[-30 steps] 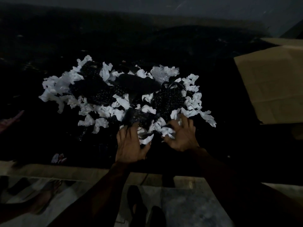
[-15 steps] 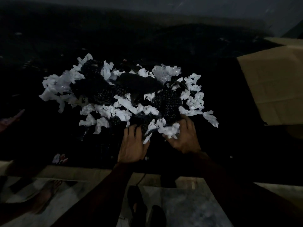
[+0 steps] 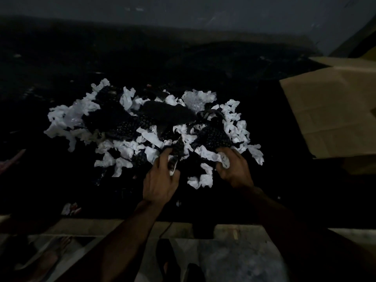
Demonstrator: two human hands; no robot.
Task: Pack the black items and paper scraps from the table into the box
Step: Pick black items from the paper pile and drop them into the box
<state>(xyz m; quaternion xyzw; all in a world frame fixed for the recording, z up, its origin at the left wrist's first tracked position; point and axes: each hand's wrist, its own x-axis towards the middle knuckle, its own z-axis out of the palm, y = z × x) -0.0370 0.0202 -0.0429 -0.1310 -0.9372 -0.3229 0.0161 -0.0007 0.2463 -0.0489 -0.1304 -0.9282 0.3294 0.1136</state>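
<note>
A heap of white paper scraps (image 3: 126, 147) mixed with black items (image 3: 166, 113) lies on the dark table (image 3: 203, 68). My left hand (image 3: 160, 182) is at the heap's near edge, its fingers closed on a black beaded item (image 3: 178, 148) and a scrap. My right hand (image 3: 234, 169) grips a bunch of paper scraps (image 3: 211, 155) beside another black beaded item (image 3: 215, 137). A few scraps (image 3: 200, 180) lie between the hands. The cardboard box (image 3: 333, 110) stands at the right.
A small crumpled wrapper (image 3: 71, 208) lies near the table's front edge at the left. Below the edge are the floor and my feet (image 3: 179, 263). The scene is very dim.
Both hands have closed on material at the heap's near edge and lifted it slightly. Some scraps have dropped between the hands. The view has shifted a little.
</note>
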